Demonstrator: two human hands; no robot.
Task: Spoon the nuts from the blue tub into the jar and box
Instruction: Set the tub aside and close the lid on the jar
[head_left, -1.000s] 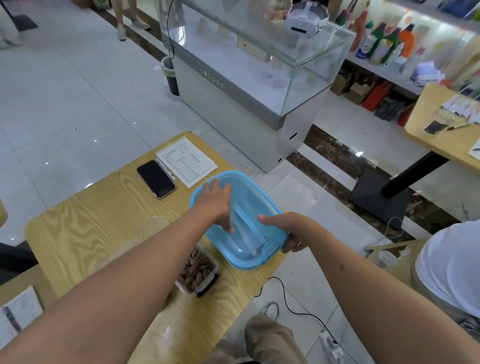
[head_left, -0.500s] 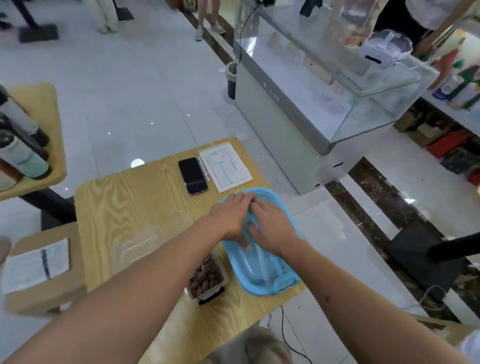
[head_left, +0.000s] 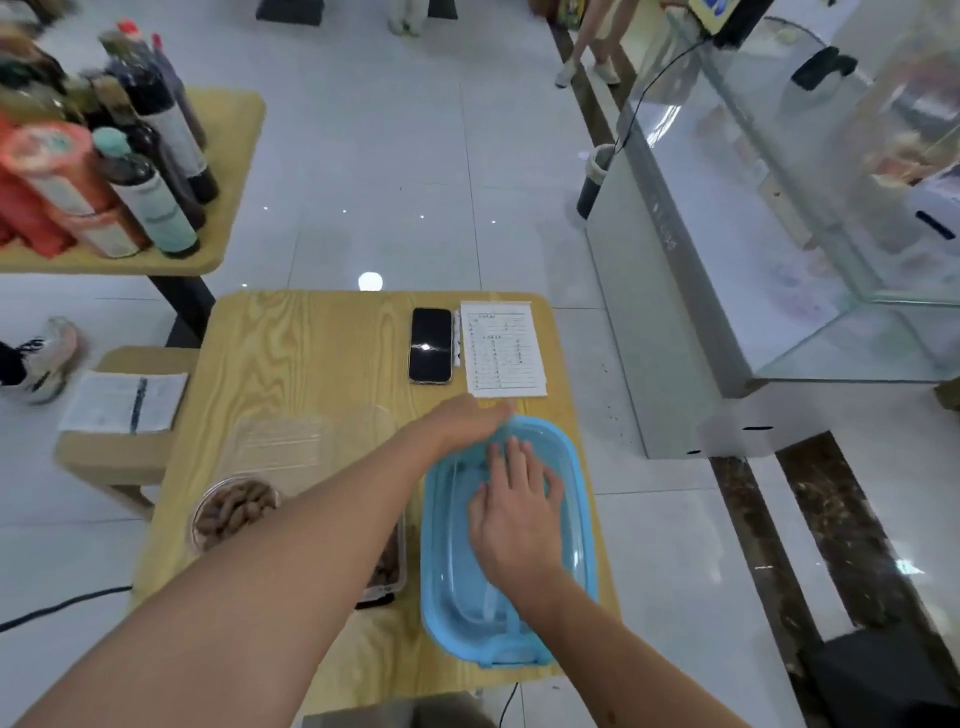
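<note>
Blue tub (head_left: 582, 519) lies under right hand (head_left: 511, 512), fingers flat inside; left hand (head_left: 467, 423) holds far rim (grip blurred, can't tell). Prob. light, slick, flexy plastic w/ no nuts showing; take by rims.

On the near wooden table (head_left: 311, 364) sit one blue tub (head_left: 582, 519), one jar of nuts (head_left: 234, 512), one clear box of nuts (head_left: 389, 566), one clear lid (head_left: 280, 447), one phone (head_left: 430, 345) and one printed sheet (head_left: 503, 349), with two hands: left hand (head_left: 462, 421) and right hand (head_left: 514, 514).
</note>
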